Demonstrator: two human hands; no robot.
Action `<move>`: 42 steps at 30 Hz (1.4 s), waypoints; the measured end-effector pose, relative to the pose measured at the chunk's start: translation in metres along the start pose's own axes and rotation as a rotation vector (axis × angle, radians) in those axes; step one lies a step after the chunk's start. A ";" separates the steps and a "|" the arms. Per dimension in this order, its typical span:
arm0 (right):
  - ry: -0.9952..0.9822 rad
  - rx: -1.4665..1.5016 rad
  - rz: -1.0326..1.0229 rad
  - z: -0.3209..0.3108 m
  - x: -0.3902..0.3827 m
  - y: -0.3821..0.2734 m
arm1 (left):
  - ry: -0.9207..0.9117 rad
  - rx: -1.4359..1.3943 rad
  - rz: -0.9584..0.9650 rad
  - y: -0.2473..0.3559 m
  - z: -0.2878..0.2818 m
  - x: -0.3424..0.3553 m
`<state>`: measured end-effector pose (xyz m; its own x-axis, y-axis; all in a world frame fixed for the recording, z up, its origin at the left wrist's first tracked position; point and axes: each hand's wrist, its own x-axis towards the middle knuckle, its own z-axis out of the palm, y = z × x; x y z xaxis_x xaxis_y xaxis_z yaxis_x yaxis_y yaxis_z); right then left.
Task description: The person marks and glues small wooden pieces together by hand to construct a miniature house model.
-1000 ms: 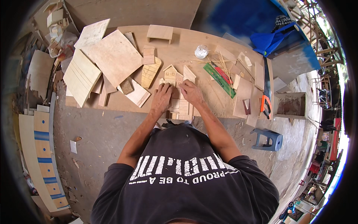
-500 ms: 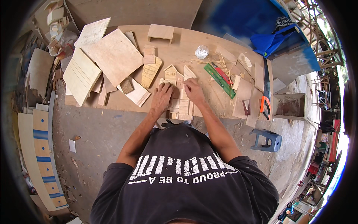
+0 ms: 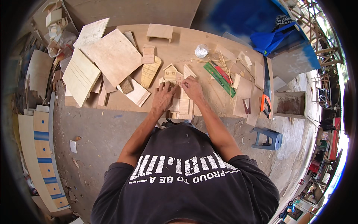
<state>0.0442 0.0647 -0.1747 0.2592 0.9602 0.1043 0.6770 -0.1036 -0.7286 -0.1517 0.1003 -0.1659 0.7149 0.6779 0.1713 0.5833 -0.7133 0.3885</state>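
A small wooden model house (image 3: 170, 71), with a peaked roof and little window openings, lies near the middle of the workbench's front part. My left hand (image 3: 163, 97) is closed over its lower left part, fingers curled onto the pieces. My right hand (image 3: 192, 89) pinches at the model's right side beside a small window; whatever is between the fingertips is too small to make out. A pointed wooden piece (image 3: 189, 70) lies just above my right hand, and narrow planks (image 3: 179, 106) continue below the model toward me.
The workbench (image 3: 182, 41) holds plywood offcuts (image 3: 111, 52) at left, a small bench-shaped piece (image 3: 159, 31), a foil-covered lump (image 3: 201, 50), a green strip (image 3: 218, 78), a red cutter (image 3: 218, 67), thin sticks and an orange-handled saw (image 3: 265, 106). A blue stool (image 3: 272, 138) stands on the floor at right.
My left fingers have shifted slightly right across the model. My right hand has lifted a little, its fingers drawn into a tighter pinch at the model's right side.
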 end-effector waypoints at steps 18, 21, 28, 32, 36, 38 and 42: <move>0.018 0.091 0.044 -0.003 0.005 0.006 | 0.016 0.018 0.019 -0.001 0.001 0.001; 0.018 0.098 0.055 -0.003 0.005 0.003 | -0.003 0.009 0.011 -0.001 0.003 0.001; -0.005 0.087 0.058 -0.004 0.005 0.004 | 0.001 0.051 0.027 -0.001 0.005 0.001; 0.092 0.169 0.113 -0.008 -0.001 0.016 | 0.007 0.006 0.034 0.001 0.003 0.002; 0.541 -0.519 0.137 -0.045 -0.030 0.036 | 0.003 0.040 0.036 -0.001 0.001 -0.004; 0.420 -0.701 0.329 -0.058 -0.049 0.045 | 0.012 0.061 0.039 0.002 -0.001 -0.003; 0.315 -0.787 0.321 -0.065 -0.071 0.064 | 0.027 0.088 0.039 0.012 -0.002 -0.001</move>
<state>0.1140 -0.0269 -0.1847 0.6148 0.7510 0.2410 0.7849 -0.6126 -0.0933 -0.1460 0.0920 -0.1601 0.7280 0.6529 0.2093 0.5877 -0.7514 0.2999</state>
